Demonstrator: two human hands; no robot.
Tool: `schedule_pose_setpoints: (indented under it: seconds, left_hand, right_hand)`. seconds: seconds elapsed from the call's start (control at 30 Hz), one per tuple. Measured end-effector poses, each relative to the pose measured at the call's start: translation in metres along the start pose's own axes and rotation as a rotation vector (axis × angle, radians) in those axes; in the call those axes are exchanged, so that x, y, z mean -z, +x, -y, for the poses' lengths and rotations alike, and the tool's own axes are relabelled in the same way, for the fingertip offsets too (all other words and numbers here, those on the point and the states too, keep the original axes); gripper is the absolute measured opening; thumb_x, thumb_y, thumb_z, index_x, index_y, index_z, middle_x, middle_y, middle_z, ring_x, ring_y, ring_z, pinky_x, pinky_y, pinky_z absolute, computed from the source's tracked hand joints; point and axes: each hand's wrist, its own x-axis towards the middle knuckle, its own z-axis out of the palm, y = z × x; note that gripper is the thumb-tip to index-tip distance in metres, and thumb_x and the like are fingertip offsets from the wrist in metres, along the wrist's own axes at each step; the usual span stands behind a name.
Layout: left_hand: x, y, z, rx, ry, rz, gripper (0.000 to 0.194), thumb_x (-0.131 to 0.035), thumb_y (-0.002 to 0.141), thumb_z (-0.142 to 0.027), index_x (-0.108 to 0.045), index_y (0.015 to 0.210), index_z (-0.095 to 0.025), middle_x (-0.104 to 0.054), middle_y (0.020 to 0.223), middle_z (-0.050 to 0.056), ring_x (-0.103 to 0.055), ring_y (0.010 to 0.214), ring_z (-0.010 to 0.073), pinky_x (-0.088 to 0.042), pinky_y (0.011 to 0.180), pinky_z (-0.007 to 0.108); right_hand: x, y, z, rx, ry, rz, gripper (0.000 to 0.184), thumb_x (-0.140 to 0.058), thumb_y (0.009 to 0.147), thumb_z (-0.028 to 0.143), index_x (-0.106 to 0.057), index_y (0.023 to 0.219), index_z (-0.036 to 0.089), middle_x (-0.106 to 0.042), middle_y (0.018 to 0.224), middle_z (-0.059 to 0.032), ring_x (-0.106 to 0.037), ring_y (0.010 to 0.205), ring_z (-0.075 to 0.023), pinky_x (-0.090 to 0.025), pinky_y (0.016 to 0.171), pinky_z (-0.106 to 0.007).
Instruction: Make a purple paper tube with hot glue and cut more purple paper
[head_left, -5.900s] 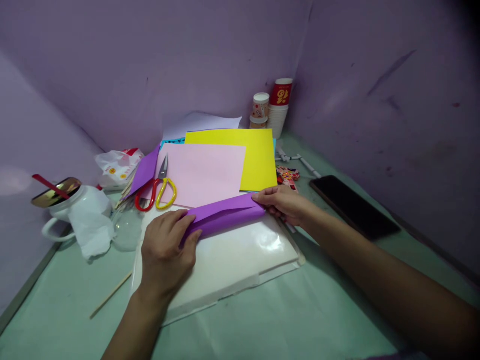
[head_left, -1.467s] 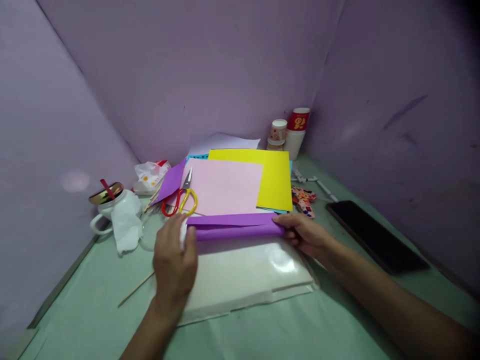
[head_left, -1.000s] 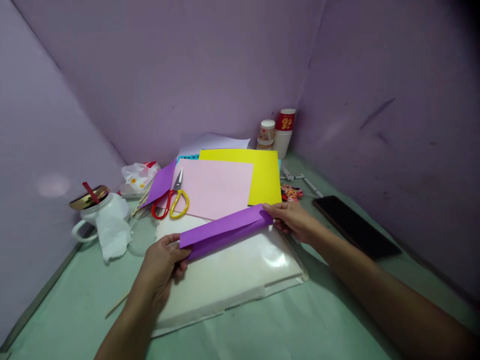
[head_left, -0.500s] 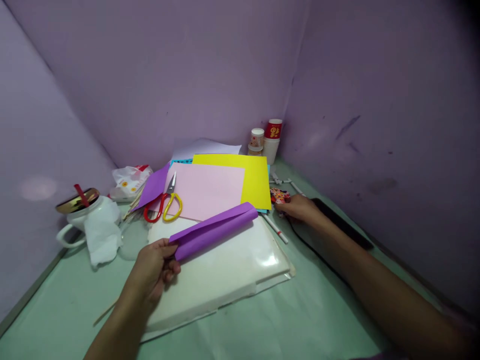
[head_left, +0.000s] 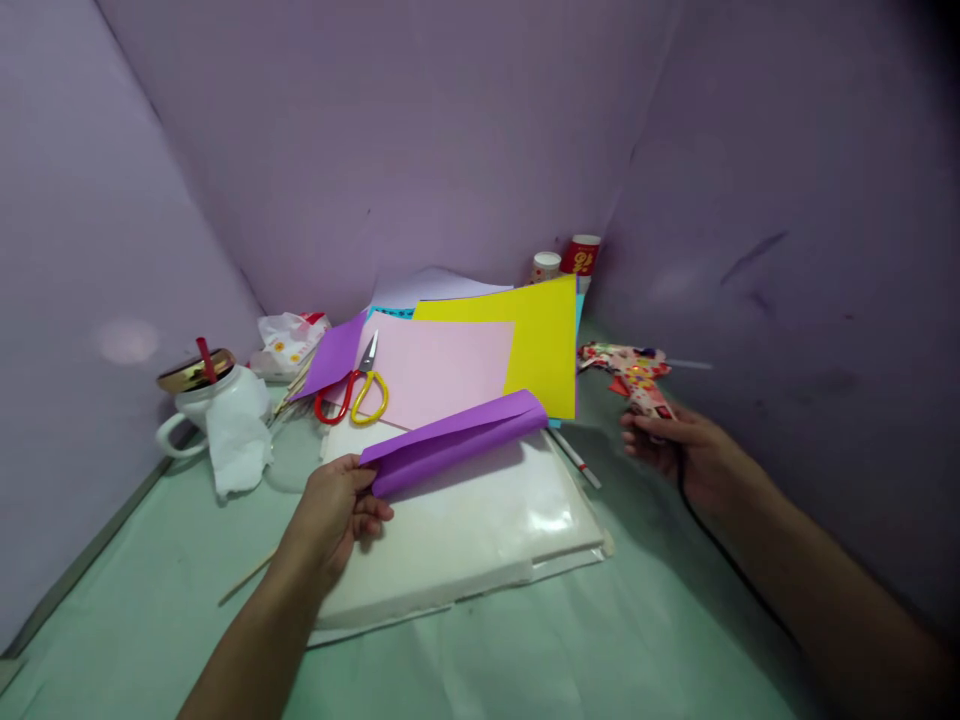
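A sheet of purple paper (head_left: pixel 465 450), curled lengthwise into a loose roll, is pinched at its left end by my left hand (head_left: pixel 341 515). It lies over the white book-like stack (head_left: pixel 457 545). On the right, my right hand (head_left: pixel 686 450) grips the lower handle of a flower-patterned hot glue gun (head_left: pixel 634 375), held up off the table with its nozzle to the left. A pale glue stick (head_left: pixel 690 365) juts from its back, and a black cord (head_left: pixel 727 555) hangs from the handle. Red-and-yellow-handled scissors (head_left: pixel 356 395) rest on pink paper (head_left: pixel 442 365).
Yellow paper (head_left: pixel 544 345) with its right side raised stands behind the pink sheet. A white mug (head_left: pixel 232 390) with a tissue (head_left: pixel 238 440) is at the left. Paper cups (head_left: pixel 583 255) are in the back corner. A white stick (head_left: pixel 576 458) and a wooden stick (head_left: pixel 246 578) lie on the table.
My right hand has lifted the glue gun from beside the papers and drawn it back to the right. The yellow sheet's right side has risen. My left hand still holds the purple paper.
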Motion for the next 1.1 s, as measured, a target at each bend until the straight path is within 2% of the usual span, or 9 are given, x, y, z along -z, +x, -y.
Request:
schedule_pose_setpoints:
  seconds: [0.1,0.2,0.3,0.43,0.6,0.7,0.8,0.97,1.1]
  left_hand:
    - [0.0,-0.001,0.0,-0.015,-0.002,0.006,0.009,-0.048,0.072,-0.008,-0.047,0.075,-0.017,-0.047,0.04,-0.005,-0.046,0.027,0.0103,-0.028,0.024,0.014]
    - [-0.001,-0.002,0.0,-0.033,-0.005,0.002,0.009,-0.049,0.071,-0.009,-0.047,0.074,-0.017,-0.046,0.039,-0.006,-0.046,0.028,0.0105,-0.029,0.024,0.015]
    - [-0.003,-0.002,0.001,-0.043,-0.007,0.005,0.01,-0.048,0.071,-0.008,-0.047,0.075,-0.016,-0.048,0.039,-0.004,-0.047,0.029,0.0107,-0.03,0.024,0.015]
    - [-0.005,-0.003,0.003,-0.042,-0.012,0.037,0.01,-0.05,0.07,-0.008,-0.049,0.075,-0.016,-0.05,0.039,-0.003,-0.049,0.031,0.0116,-0.034,0.027,0.016]
    - [-0.007,-0.005,0.006,-0.052,-0.032,0.056,0.013,-0.055,0.066,-0.006,-0.05,0.074,-0.015,-0.052,0.042,-0.002,-0.053,0.035,0.0119,-0.041,0.031,0.017]
    - [-0.01,-0.007,0.005,-0.055,-0.045,0.05,0.014,-0.055,0.065,-0.006,-0.049,0.073,-0.015,-0.052,0.043,-0.002,-0.055,0.036,0.0125,-0.043,0.033,0.018]
    - [-0.013,-0.01,0.005,-0.061,-0.053,0.044,0.013,-0.057,0.066,-0.006,-0.051,0.074,-0.014,-0.054,0.043,-0.002,-0.056,0.037,0.0124,-0.046,0.036,0.019]
    - [-0.017,-0.011,0.01,-0.068,-0.051,0.029,0.015,-0.058,0.063,-0.002,-0.056,0.073,-0.011,-0.062,0.05,0.003,-0.06,0.041,0.0123,-0.048,0.042,0.019]
    - [-0.019,-0.01,0.017,-0.077,-0.009,0.024,0.01,-0.057,0.063,-0.002,-0.057,0.069,-0.01,-0.059,0.042,0.003,-0.05,0.03,0.0098,-0.038,0.032,0.017]
  right_hand:
    - [-0.012,-0.022,-0.001,0.053,0.175,-0.037,0.035,-0.072,0.062,0.02,-0.059,0.093,0.027,-0.064,0.094,0.0017,-0.058,0.057,-0.0086,-0.053,0.049,-0.018]
    - [-0.017,-0.028,-0.001,0.008,0.174,-0.091,0.027,-0.072,0.061,0.021,-0.061,0.086,0.024,-0.061,0.076,0.0004,-0.051,0.049,-0.009,-0.047,0.041,-0.019]
    - [-0.017,-0.03,0.001,0.025,0.126,-0.106,0.028,-0.07,0.062,0.023,-0.062,0.089,0.026,-0.062,0.081,0.0004,-0.05,0.05,-0.0095,-0.046,0.043,-0.021]
    - [-0.027,-0.046,0.001,0.055,0.032,0.048,0.027,-0.073,0.06,0.029,-0.061,0.084,0.025,-0.063,0.068,-0.0001,-0.054,0.055,-0.0143,-0.047,0.049,-0.024]
    - [-0.061,-0.07,-0.008,0.077,-0.147,0.309,0.023,-0.072,0.064,0.036,-0.058,0.07,0.02,-0.06,0.061,-0.0015,-0.054,0.054,-0.0151,-0.044,0.047,-0.024]
    - [-0.078,-0.076,-0.013,0.15,-0.166,0.399,0.028,-0.072,0.064,0.038,-0.061,0.082,0.02,-0.062,0.071,-0.0023,-0.056,0.06,-0.016,-0.043,0.05,-0.024]
    - [-0.088,-0.076,-0.017,0.168,-0.138,0.518,0.033,-0.061,0.074,0.047,-0.062,0.092,0.019,-0.061,0.066,-0.0015,-0.053,0.054,-0.0146,-0.041,0.048,-0.023]
    - [-0.095,-0.075,-0.021,0.22,-0.217,0.511,0.029,-0.055,0.082,0.039,-0.058,0.103,0.019,-0.068,0.079,-0.0049,-0.062,0.074,-0.0191,-0.047,0.067,-0.028]
    - [-0.099,-0.073,-0.025,0.267,-0.285,0.484,0.023,-0.053,0.082,0.037,-0.059,0.096,0.019,-0.067,0.079,-0.0047,-0.062,0.07,-0.0182,-0.047,0.06,-0.026]
